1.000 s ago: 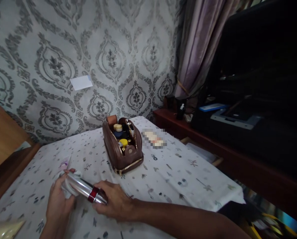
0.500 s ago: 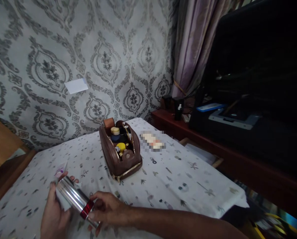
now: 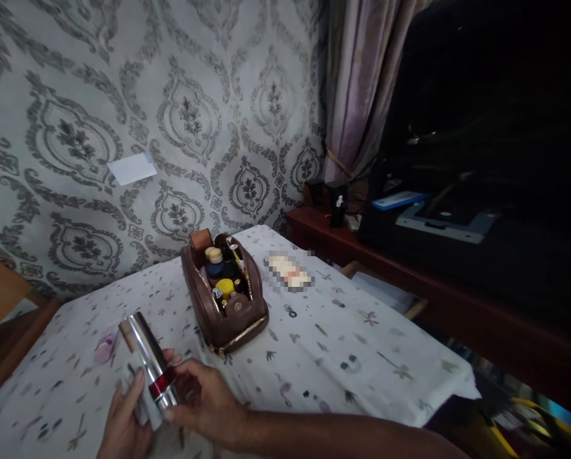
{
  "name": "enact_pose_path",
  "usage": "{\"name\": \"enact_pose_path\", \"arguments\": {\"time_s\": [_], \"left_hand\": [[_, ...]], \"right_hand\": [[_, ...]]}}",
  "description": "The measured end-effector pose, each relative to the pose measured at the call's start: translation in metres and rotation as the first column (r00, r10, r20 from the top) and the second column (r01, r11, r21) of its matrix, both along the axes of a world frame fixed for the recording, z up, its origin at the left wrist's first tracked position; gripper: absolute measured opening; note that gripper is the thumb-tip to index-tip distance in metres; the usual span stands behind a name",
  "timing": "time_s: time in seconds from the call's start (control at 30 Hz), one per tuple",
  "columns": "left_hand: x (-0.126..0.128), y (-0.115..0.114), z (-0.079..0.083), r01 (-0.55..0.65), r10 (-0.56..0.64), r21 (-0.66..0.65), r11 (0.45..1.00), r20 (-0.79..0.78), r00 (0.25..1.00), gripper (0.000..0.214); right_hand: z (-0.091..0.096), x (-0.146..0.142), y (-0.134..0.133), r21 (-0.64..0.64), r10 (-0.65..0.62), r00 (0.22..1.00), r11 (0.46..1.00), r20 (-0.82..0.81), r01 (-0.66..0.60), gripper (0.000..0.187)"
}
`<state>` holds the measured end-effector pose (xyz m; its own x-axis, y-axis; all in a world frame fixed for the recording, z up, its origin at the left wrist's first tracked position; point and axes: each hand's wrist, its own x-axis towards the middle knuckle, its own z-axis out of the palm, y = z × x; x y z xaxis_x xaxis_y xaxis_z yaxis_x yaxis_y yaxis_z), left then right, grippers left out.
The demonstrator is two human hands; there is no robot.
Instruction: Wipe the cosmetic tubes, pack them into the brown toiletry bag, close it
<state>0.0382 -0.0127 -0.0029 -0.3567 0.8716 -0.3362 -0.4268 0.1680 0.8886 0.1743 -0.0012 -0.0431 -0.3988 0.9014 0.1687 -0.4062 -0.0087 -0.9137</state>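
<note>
Near the front edge of the bench (image 3: 371, 357), both hands hold a silver bottle (image 3: 147, 358) with a red band, tilted with its top toward the far left. The right hand (image 3: 203, 405) reaches in from the right, forearm low across the cloth, its grip pinching the bottle's lower end. The left hand (image 3: 125, 424) rises from below, fingers curled against the bottle and a white cloth (image 3: 139, 398). A brown pouch (image 3: 225, 296) stands open mid-bench.

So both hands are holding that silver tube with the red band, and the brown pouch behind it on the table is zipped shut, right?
Not quite. The brown pouch is open, not zipped shut: the head view shows small bottles and jars standing inside it. The rest holds: the left hand and right hand both grip the silver tube with the red band, in front of the pouch on the table.
</note>
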Motion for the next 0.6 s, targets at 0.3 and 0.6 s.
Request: {"name": "enact_pose_path", "arguments": {"time_s": [0.3,0.6], "left_hand": [[0.005,0.0,0.005,-0.063,0.075,0.095,0.994,-0.126,0.989,0.052],[0.021,-0.001,0.008,0.019,-0.009,0.075,0.997,-0.134,0.991,0.063]], "right_hand": [[0.0,0.003,0.002,-0.009,-0.063,0.995,0.998,0.083,0.064,0.056],[0.005,-0.003,0.006,-0.173,0.116,0.967,0.972,-0.226,-0.157,0.055]]}}
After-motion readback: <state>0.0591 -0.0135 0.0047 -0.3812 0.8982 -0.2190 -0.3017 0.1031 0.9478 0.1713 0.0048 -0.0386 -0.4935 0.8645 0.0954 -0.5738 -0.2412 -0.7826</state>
